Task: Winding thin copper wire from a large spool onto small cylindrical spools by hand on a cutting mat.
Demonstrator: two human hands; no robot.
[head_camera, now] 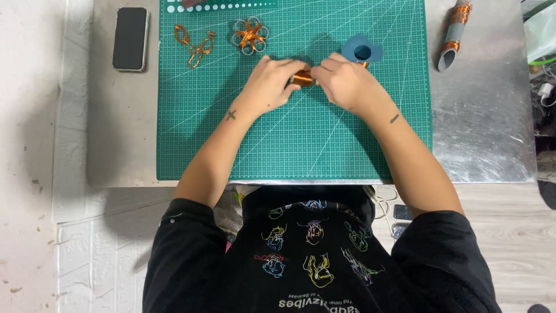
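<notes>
Green gridded cutting mat (301,139); copper-orange wire coil (302,77); black phone (130,38); blue paper piece (362,51); grey metal table (486,127).

The near half of the green mat (289,145) is bare on both sides of the arms, but along the far edge sit wire loops (194,45), a wire flower (250,36) and a blue holder (362,51), with a phone (130,38) far left and a grey tube (453,35) far right.

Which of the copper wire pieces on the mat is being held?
The small coil pinched between left hand and right hand; the flower and loops lie untouched.
</notes>
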